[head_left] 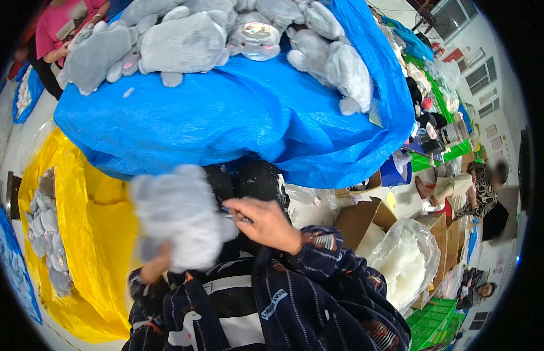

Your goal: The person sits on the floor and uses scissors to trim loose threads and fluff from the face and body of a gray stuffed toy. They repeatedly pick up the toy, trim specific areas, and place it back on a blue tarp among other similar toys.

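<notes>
My left hand (157, 264) grips a grey plush toy (181, 216) from below; the toy is blurred and held up in front of my chest. My right hand (266, 222) sits just right of the toy, fingers pinched on a thin metal tool, maybe a needle (240, 217), which points toward the toy. Both forearms wear dark striped sleeves. Behind the hands stands a dark machine part (257, 181).
A big blue sack (237, 117) heaped with grey plush toys (184, 41) fills the top. A yellow sack (96, 234) with grey plush skins (47, 234) is at left. Cardboard boxes (360, 219) and a clear bag of white stuffing (403, 263) are at right. Other people sit far right and stand top left.
</notes>
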### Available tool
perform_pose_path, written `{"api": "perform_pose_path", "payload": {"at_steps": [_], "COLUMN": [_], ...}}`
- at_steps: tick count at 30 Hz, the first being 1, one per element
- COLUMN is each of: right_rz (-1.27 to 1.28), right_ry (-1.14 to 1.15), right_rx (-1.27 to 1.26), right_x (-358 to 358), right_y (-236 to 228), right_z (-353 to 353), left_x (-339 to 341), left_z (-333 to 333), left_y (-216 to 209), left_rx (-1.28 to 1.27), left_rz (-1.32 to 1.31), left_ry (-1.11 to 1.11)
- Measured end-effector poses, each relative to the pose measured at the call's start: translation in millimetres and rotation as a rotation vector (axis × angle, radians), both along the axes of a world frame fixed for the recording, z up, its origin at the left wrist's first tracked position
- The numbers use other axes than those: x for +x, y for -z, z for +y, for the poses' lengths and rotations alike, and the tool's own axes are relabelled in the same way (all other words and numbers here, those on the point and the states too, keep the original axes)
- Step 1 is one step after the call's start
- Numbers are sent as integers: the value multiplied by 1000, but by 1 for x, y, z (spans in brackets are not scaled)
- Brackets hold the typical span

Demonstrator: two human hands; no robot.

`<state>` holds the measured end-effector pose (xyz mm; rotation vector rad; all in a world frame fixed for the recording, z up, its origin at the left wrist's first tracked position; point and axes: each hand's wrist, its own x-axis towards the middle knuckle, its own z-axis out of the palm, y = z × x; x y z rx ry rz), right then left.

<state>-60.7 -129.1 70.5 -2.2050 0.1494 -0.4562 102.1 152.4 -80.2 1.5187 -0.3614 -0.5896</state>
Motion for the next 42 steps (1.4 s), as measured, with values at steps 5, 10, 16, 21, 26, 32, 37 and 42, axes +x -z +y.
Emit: {"api": "perform_pose_path", "payload": {"at_steps": [5, 10, 16, 21, 26, 32, 37, 42], "right_rz": [-308, -373, -39, -61, 39, -102, -406, -205], "right_ry": [509, 742, 925, 918, 944, 972, 991, 648], "right_rx": [-442, -882, -891, -898, -850, -809, -501, -377], "right_x": [5, 21, 11, 13, 6, -31, -64, -42], "right_y": [-65, -85, -55, -48, -49, -40, -99, -132], "right_z": [-102, -191, -246, -249, -258, -284, -215, -73], "left_x": [91, 71, 23, 20, 19, 56, 77, 21], "left_z": [109, 53, -59, -52, -46, 5, 22, -49], "left_y": [-76, -108, -77, -68, -65, -101, -160, -146], "left_rx": [-240, 92, -65, 125, 101, -42, -241, -238], "left_rz": [-366, -433, -153, -614, -591, -569, -291, -438], "left_ry": [-614, -491, -53, 129, 113, -455, -715, 54]}}
